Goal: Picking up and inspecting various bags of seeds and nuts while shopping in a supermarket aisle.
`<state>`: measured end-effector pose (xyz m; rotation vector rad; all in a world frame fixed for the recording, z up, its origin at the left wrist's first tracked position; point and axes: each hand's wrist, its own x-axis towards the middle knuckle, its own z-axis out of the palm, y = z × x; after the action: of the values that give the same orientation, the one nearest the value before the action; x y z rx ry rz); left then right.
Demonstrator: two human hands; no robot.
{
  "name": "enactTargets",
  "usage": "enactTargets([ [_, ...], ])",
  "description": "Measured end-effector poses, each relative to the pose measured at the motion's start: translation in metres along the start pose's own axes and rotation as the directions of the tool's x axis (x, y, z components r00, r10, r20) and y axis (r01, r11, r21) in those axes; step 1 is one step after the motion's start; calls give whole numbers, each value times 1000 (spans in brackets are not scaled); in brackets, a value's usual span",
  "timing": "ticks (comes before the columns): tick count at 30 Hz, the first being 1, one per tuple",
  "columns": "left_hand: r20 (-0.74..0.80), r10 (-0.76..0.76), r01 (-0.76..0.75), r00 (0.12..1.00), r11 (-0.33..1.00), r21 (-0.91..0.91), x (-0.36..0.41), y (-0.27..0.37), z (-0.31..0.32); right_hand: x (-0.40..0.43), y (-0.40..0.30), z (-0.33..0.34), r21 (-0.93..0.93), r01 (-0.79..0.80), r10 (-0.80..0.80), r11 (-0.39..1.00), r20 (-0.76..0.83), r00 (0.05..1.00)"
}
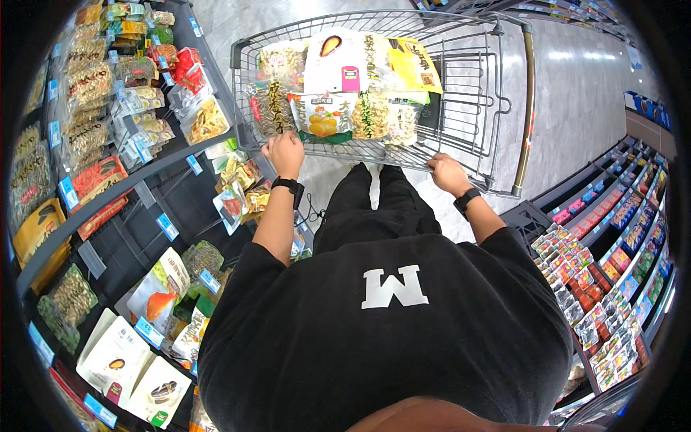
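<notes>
A metal wire shopping cart [469, 146] stands crosswise in front of me, its handle bar at the right. My left hand [284, 154] is closed on the cart's near top rim, towards the left end. On the same rim, farther right, my right hand [449, 174] is closed too. Bagged snacks lie in the basket: a white pouch [329, 67], a yellow bag [413, 65], a white pouch with a yellow fruit picture [324, 116], a dark clear bag [267, 108] and several clear bags of nuts or seeds [370, 116].
Shelving with a dark curved edge [146, 175] and packaged dried foods runs along the left, close to the cart. White pouches [116, 356] sit on its lower shelf. Racks of small packaged snacks [588, 291] stand at the right. Grey tiled floor [572, 86] extends beyond the cart handle.
</notes>
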<state>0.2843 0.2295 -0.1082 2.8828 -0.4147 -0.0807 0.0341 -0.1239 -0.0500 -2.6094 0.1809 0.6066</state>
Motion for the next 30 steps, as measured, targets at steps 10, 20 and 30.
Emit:
enactTargets([
  [10,7,21,-20,1000,1000,-22,2,-3,0,1,-10,-10,-17,-55,55,998,26,998],
  [20,178,36,-4,983,985,-175,-4,-8,-12,3,0,-6,-36,-94,97,995,76,992],
  [30,20,114,-76,993,769,-634,67,33,-67,96,-40,-47,519,67,20,852,-159,987],
])
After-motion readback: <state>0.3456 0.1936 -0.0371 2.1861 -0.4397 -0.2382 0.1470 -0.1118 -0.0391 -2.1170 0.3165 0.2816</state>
